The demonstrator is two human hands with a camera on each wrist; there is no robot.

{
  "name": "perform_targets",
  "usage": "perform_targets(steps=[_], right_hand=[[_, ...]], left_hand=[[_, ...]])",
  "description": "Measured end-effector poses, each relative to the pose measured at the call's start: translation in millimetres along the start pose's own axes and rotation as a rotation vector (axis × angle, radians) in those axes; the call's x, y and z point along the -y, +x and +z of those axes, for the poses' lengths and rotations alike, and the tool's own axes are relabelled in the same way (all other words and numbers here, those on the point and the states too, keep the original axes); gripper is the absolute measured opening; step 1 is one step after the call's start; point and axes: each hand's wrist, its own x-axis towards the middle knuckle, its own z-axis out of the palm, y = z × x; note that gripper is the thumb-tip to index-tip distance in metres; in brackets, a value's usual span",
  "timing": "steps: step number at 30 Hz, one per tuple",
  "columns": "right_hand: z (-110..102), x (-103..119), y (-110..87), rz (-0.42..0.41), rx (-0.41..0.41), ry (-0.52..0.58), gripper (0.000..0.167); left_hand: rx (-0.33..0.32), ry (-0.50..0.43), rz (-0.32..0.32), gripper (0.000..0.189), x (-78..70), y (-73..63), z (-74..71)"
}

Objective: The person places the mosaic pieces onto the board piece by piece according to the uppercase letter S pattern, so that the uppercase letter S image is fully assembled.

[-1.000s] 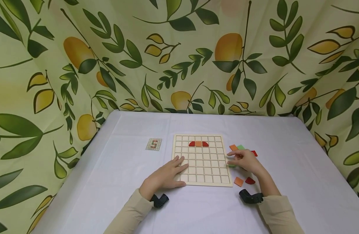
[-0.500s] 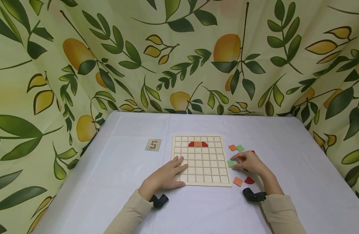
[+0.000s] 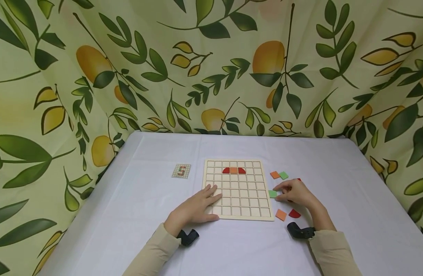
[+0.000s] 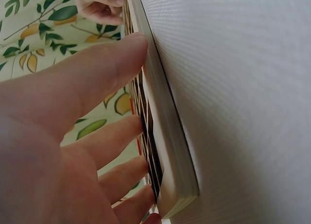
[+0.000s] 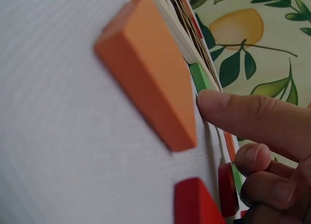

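Observation:
My left hand (image 3: 195,205) lies with fingers spread on the left side of a wooden grid board (image 3: 235,219); its thumb rests on the near rim in the left wrist view. In the board's second row sit an orange square (image 3: 233,170) and two red quarter-rounds. Beside the board's right edge, a green square tile (image 3: 272,194) lies on the table. My right hand (image 3: 294,191) pinches the tile's right end between thumb and forefinger. In the right wrist view the thumb (image 5: 216,101) is right at that tile; the other fingers are curled and the forefinger is mostly hidden.
A small card (image 3: 181,171) with an S pattern lies left of the board. More tiles lie about the right hand: an orange square (image 3: 281,215), a red quarter-round (image 3: 294,213), another orange square (image 3: 275,175) and a green square (image 3: 283,175). Another red piece (image 3: 299,179) is partly hidden.
My right hand has drawn back slightly to the right from the board's edge, uncovering the green square tile beside it. The left hand and the board pieces stay put.

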Motion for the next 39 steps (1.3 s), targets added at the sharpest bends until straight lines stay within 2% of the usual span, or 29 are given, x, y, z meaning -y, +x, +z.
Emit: perform_targets(steps=[11, 19, 26, 32, 39], right_hand=[[0, -2, -0.7, -0.034, -0.002, 0.027, 0.031], [-2, 1, -0.9, -0.028, -0.005, 0.036, 0.030], [-5, 5, -3.1, -0.040, -0.035, 0.045, 0.029], [3, 9, -0.2, -0.077, -0.027, 0.108, 0.030], [17, 17, 3.4, -0.102, -0.053, 0.097, 0.031]], left_hand=[[0.004, -0.011, -0.005, 0.069, -1.1, -0.4, -0.6], [-0.001, -0.004, -0.010, 0.069, 0.1, -0.6, 1.1], [-0.002, -0.001, -0.004, 0.069, 0.5, 0.4, 1.2], [-0.007, 0.012, 0.007, 0.069, 1.2, 0.3, 1.1], [-0.007, 0.013, 0.007, 0.069, 2.2, 0.8, 1.9]])
